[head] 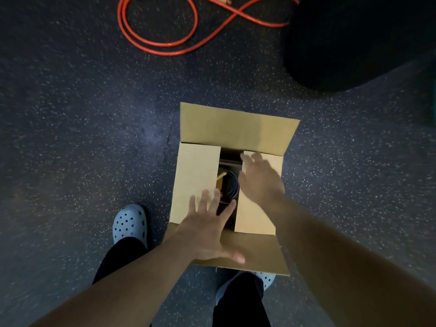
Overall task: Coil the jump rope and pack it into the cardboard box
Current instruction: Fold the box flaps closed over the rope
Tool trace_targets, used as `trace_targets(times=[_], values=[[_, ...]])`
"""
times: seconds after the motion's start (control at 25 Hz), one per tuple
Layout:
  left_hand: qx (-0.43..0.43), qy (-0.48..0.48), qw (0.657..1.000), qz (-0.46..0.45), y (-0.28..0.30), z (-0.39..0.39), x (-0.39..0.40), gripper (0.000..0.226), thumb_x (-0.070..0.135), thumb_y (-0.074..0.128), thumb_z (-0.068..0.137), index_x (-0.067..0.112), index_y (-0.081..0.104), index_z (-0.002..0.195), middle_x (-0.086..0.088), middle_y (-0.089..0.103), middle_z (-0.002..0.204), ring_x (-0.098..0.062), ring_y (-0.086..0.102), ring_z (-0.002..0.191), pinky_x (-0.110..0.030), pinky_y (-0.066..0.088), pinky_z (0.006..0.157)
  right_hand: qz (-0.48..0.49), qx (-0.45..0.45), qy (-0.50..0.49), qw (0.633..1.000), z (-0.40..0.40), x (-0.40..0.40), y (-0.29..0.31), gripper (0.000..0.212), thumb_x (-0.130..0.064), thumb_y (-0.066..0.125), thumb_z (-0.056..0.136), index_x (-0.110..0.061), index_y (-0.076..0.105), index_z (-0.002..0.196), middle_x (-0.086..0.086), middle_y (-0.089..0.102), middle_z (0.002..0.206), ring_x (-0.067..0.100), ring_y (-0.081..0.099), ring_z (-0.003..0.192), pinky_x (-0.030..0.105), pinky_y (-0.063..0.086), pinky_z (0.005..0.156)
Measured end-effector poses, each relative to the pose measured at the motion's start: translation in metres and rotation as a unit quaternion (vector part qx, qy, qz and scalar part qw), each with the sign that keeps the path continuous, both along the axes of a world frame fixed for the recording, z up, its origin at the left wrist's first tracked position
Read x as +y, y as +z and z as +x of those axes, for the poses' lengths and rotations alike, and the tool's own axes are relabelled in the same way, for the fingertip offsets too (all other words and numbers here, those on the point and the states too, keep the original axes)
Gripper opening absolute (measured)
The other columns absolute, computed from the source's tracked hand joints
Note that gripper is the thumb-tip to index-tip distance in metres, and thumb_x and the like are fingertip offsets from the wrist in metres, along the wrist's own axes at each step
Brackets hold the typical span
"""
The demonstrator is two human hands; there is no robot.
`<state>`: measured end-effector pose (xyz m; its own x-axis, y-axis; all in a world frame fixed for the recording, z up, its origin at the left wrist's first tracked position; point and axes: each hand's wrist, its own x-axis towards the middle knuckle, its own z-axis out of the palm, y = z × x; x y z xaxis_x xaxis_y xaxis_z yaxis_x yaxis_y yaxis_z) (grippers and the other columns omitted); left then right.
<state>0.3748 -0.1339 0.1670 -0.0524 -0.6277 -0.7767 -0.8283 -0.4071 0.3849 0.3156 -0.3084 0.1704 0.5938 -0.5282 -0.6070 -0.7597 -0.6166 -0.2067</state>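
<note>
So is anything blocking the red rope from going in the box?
Yes. The two side flaps are folded nearly shut under both hands, and a dark coiled rope already lies inside the cardboard box. The red rope lies uncoiled on the floor.

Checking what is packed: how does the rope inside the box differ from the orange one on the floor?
The dark rope is coiled tight inside the cardboard box; the orange rope sprawls in loose loops on the floor. One is half hidden by flaps, the other lies open. Both seem to have yellowish handles.
</note>
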Motion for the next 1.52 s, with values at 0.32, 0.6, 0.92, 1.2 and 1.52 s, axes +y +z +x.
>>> trace_targets(times=[0.32,0.6,0.92,1.2,1.52], values=[[-0.074,-0.223,0.968,-0.086,-0.008,-0.044,0.033,0.116,0.041,0.079,0.078,0.023,0.0,0.16,-0.025,0.002,0.168,-0.055,-0.006,0.15,-0.078,0.001,0.112,-0.145,0.063,0.089,0.983,0.064,-0.067,-0.001,0.09,-0.044,0.056,0.096,-0.023,0.001,0.165,0.016,0.017,0.171,0.045,0.017,0.155,0.063,0.015,0.123],[-0.143,-0.142,0.944,-0.261,-0.009,-0.011,0.0,0.09,0.055,0.066,0.084,0.007,0.032,0.153,-0.018,0.038,0.156,-0.042,0.026,0.147,-0.067,0.02,0.117,-0.127,-0.002,0.074,0.989,0.044,-0.038,0.015,0.058,-0.048,0.045,0.099,-0.015,0.041,0.146,0.018,0.048,0.146,0.04,0.045,0.132,0.054,0.036,0.109],[-0.298,0.071,0.933,-0.189,-0.03,0.01,-0.014,0.136,0.092,0.045,0.067,0.011,-0.012,0.16,-0.017,-0.008,0.17,-0.055,-0.006,0.15,-0.072,0.008,0.116,-0.165,-0.06,0.034,0.984,-0.005,0.027,-0.012,0.051,-0.046,0.025,0.107,-0.017,0.055,0.136,0.011,0.066,0.132,0.036,0.058,0.121,0.054,0.037,0.106],[-0.306,0.027,0.926,-0.218,-0.051,0.031,-0.018,0.111,0.073,0.051,0.085,0.017,-0.007,0.162,-0.014,-0.011,0.171,-0.044,-0.009,0.154,-0.068,0.006,0.118,-0.106,0.011,0.084,0.991,-0.049,0.051,-0.04,0.06,-0.051,0.014,0.106,-0.029,0.027,0.16,0.015,0.035,0.165,0.043,0.039,0.146,0.06,0.037,0.112],[-0.259,-0.004,0.939,-0.225,-0.122,0.06,-0.019,0.068,0.058,0.016,0.103,0.025,0.009,0.163,-0.011,0.001,0.172,-0.045,0.002,0.155,-0.073,0.009,0.115,-0.157,-0.005,0.074,0.985,-0.073,0.035,-0.12,0.067,-0.052,0.022,0.107,-0.022,0.012,0.166,0.023,0.007,0.172,0.053,0.01,0.155,0.07,0.015,0.12]])
